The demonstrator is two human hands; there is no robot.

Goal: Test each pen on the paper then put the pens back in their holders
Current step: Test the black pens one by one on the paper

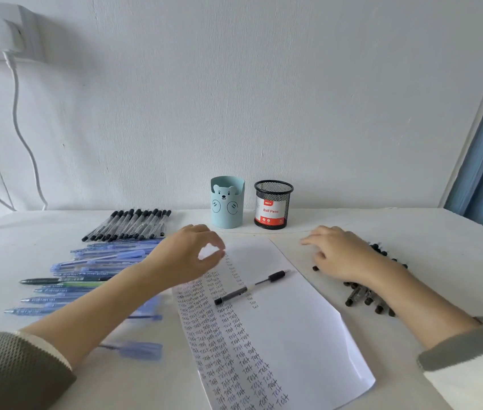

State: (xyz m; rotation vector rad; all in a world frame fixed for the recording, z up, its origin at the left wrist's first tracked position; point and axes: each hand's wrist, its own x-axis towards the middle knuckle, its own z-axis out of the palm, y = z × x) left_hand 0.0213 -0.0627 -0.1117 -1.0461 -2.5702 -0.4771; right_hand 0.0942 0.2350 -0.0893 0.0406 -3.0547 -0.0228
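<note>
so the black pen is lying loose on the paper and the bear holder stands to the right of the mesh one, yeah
Not quite. The black pen does lie loose on the paper, but the blue bear holder stands to the left of the black mesh holder, not to its right. The head view shows this.

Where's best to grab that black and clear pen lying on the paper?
Pinch the black and clear pen at its middle from above, fingers across the shaft: it lies flat and diagonal on the white paper, both long sides free.
</note>
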